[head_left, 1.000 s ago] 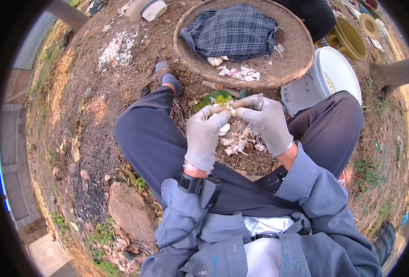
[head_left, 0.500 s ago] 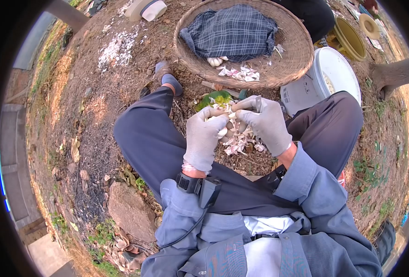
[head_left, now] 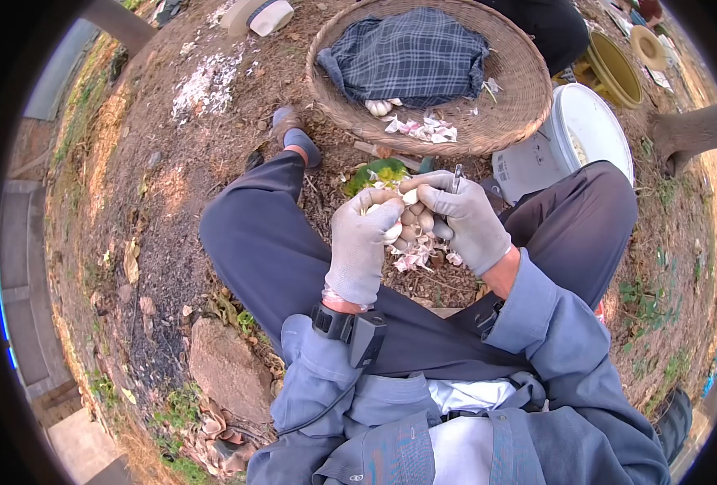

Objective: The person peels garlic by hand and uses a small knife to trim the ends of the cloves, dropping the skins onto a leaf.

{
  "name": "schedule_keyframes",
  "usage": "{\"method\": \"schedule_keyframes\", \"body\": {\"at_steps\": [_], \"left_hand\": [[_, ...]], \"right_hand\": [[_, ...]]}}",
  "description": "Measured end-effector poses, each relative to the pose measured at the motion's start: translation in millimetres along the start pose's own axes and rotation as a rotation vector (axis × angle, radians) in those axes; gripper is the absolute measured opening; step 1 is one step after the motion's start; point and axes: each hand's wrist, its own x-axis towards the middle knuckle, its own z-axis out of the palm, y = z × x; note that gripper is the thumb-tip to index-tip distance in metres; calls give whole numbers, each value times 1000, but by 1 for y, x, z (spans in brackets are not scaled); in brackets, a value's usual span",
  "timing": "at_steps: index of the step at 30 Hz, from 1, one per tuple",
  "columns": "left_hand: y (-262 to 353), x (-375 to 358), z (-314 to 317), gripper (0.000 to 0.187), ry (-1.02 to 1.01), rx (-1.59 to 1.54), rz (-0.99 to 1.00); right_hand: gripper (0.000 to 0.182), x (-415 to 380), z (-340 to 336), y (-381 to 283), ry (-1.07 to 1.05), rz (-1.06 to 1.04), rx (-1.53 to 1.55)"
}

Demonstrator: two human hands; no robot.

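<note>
Both my hands wear grey gloves and meet above a heap of garlic skins (head_left: 413, 258) on the ground. My left hand (head_left: 360, 246) is closed around several garlic cloves (head_left: 392, 234), which show between thumb and fingers. A pale garlic clove (head_left: 409, 197) sits between the fingertips of both hands. My right hand (head_left: 468, 222) is closed, with a small metal blade (head_left: 456, 178) sticking up between thumb and forefinger. Its handle is hidden in the glove. Just beyond the hands lies a green and yellow leaf (head_left: 381, 171).
A wicker basket (head_left: 508, 121) ahead holds a checked cloth (head_left: 407, 56), garlic bulbs (head_left: 379, 107) and skins. Right of it stand a white bucket (head_left: 528, 162) and a yellow bucket (head_left: 617, 71). A straw hat (head_left: 268, 18), a rock (head_left: 231, 368) and a tree trunk (head_left: 694, 133) are around me.
My right hand has drawn slightly away from the left and turned, so the blade stands more edge-on. The clove at the fingertips and those in my left hand show more plainly.
</note>
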Motion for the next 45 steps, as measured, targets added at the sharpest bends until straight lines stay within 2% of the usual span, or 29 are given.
{"method": "schedule_keyframes", "body": {"at_steps": [3, 5, 11, 15, 17, 24, 27, 32, 35, 39, 41, 45], "left_hand": [[0, 0, 2, 16, 71, 45, 39], [0, 0, 4, 16, 117, 116, 77], [2, -1, 7, 14, 145, 241, 106], [1, -1, 5, 14, 107, 236, 93], [6, -3, 6, 14, 75, 216, 56], [11, -6, 0, 12, -1, 166, 30], [11, -5, -8, 10, -54, 76, 7], [6, -2, -16, 12, -234, -250, 55], [4, -2, -15, 12, -251, -361, 90], [3, -3, -11, 12, -201, -428, 98], [4, -3, -9, 15, -84, -183, 105], [4, -3, -7, 15, -36, -118, 96]], "right_hand": [[19, -4, 10, -3, 76, -61, -168], [20, -6, 16, -3, 133, -171, -368], [23, -7, 21, -3, 144, -191, -477], [24, -3, 12, -1, 128, -179, -460], [24, -5, 5, -5, 30, -19, -270], [26, -5, -8, -5, -73, 77, -123], [28, -8, -6, -7, -102, 86, -61], [32, -6, -8, 0, -176, 41, 68], [34, -8, -4, -1, -209, 14, 143], [35, -10, 0, -3, -194, 5, 181], [34, -10, 1, -3, -98, -10, 179], [31, -9, -1, -4, -36, -75, -1]]}}
